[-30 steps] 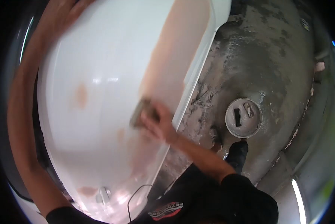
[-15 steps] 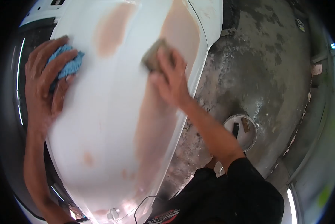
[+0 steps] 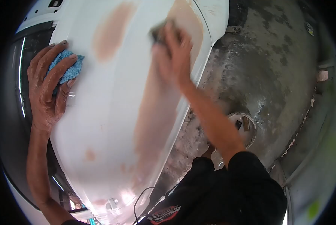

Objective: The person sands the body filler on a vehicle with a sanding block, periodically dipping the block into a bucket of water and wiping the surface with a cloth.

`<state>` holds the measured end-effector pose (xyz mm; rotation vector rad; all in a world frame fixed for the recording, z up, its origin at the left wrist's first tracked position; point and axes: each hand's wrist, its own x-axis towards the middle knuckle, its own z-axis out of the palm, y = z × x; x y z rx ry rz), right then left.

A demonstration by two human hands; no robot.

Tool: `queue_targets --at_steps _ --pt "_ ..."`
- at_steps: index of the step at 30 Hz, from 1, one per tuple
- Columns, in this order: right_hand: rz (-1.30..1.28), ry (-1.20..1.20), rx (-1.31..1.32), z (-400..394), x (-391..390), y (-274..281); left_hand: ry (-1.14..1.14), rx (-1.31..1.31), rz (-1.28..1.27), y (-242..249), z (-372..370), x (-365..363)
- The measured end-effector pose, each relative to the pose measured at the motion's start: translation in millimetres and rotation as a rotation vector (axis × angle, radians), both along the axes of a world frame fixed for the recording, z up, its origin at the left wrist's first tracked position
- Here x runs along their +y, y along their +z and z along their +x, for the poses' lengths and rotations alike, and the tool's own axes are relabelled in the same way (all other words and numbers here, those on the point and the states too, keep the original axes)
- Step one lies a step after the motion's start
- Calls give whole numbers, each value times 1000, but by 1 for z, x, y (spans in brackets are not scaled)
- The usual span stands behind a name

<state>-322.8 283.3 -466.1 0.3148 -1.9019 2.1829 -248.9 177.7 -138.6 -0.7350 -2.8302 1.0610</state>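
A white car panel [image 3: 111, 93] with reddish-brown patches fills the middle of the view. At the panel's left edge, beside the dark window, my left hand [image 3: 50, 84] has its fingers curled round a crumpled blue cloth [image 3: 73, 69]. My right hand [image 3: 175, 56] grips a greyish-brown block [image 3: 158, 33] against the upper right of the panel, beside the long reddish-brown patch [image 3: 156, 108]. Motion blurs this hand and the block.
On the wet grey floor [image 3: 265, 86] to the right stands a round white bucket [image 3: 255, 131] with a brown block and a dark object in it. A thin dark cable [image 3: 138, 198] curves over the panel's lower end. A door handle [image 3: 111, 203] is near the bottom.
My right hand has moved up the panel with the block. My left hand stays around the cloth at the left edge, and the whole view has shifted slightly.
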Motion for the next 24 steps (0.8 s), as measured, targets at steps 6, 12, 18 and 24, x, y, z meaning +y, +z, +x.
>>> queue_targets --at_steps 6,12,18,24 --pt "-61 118 240 197 -22 -34 -28 16 -77 0 2 -5" --pt "-41 -107 -1 -6 -6 -9 -32 7 -39 2 2 -6" --pt "-51 -162 -184 -74 2 5 -30 8 -28 -1 3 -1" --pt "-67 -70 -2 15 -2 -6 -30 5 50 -4 0 2"
